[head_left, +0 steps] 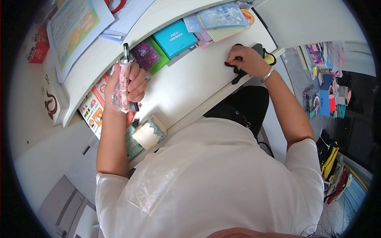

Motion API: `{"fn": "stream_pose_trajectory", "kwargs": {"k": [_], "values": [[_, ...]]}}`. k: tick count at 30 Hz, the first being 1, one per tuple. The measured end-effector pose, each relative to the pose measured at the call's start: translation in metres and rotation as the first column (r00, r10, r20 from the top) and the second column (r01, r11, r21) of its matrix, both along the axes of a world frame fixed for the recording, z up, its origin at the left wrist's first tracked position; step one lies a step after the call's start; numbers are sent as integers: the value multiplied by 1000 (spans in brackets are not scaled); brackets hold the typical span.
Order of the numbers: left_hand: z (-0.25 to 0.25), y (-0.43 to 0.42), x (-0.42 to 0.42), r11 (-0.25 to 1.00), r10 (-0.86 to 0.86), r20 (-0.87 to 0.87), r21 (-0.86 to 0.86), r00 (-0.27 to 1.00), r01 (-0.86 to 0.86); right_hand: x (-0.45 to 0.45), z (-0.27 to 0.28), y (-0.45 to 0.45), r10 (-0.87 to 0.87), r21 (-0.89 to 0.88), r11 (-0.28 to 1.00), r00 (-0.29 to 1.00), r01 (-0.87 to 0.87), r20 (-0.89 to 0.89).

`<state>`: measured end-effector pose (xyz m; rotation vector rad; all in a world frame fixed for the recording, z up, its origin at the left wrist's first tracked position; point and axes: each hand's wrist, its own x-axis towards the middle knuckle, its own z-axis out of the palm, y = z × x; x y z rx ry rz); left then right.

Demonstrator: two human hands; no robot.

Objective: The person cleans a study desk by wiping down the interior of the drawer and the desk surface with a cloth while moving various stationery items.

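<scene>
Squeezing black-topped pen (126, 53) and pink-patterned wrapper (124, 81) in left hand (133, 84), maybe against slipping; pinching floppy black thing (239, 75) in right hand (249, 61), maybe to steady it.

Shirt (238, 178): white, lightweight, loose cut. Sleeves (305, 164): short, matching white. Bottoms (250, 101): black. Bracelet (268, 74): slim, silver-coloured band, worn at right.

Pen (124, 73) in left hand (137, 81), over left part of desk (190, 85); right hand (250, 62) at right end. Box (174, 37) at back, left of stationery stack (224, 18). Papers (73, 39) on shelf (93, 59), far left.
</scene>
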<state>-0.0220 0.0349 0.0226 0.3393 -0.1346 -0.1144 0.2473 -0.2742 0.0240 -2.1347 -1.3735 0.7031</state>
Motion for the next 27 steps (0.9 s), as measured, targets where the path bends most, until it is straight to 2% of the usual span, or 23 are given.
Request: {"fn": "stream_pose_trajectory", "kwargs": {"k": [2, 4, 6, 7, 10, 14, 18, 19, 22, 26, 27], "values": [[0, 0, 0, 1000, 9, -17, 6, 1000, -9, -28, -2, 14, 123, 36, 991, 990, -125, 75], [0, -2, 1, 1000, 23, -46, 8, 999, -23, -72, -14, 34, 278, 43, 959, 960, -279, 39], [-2, -3, 2, 999, 29, -61, 30, 998, -27, -112, 0, 50, 340, 88, 935, 938, -345, 68], [-2, -4, 1, 999, 27, -72, 40, 997, -25, -102, -15, 46, 318, 182, 933, 948, -311, -15], [-3, -3, 1, 999, 21, -55, 29, 998, -20, -67, -2, 35, 33, 42, 999, 998, -30, -49], [-3, -2, 3, 998, 22, -51, 64, 998, -19, -108, -6, 44, 231, 97, 968, 973, -232, 19], [-3, -4, 1, 997, 26, -67, 76, 997, -21, -70, -10, 41, -57, 71, 996, 998, 58, -18], [-1, -3, 1, 996, 32, -72, 84, 997, -26, -75, -9, 42, 18, 45, 999, 995, -23, 102], [-2, -2, 2, 998, 10, -44, 67, 999, -7, -112, -3, 42, 136, 79, 987, 991, -137, 17], [-1, -5, 2, 997, 0, -58, 76, 998, 4, -86, -6, 42, 4, 60, 998, 999, -7, 52], [-1, -5, 2, 997, 6, -61, 76, 998, -1, -95, -11, 42, 123, 37, 991, 980, -130, 153]]}}
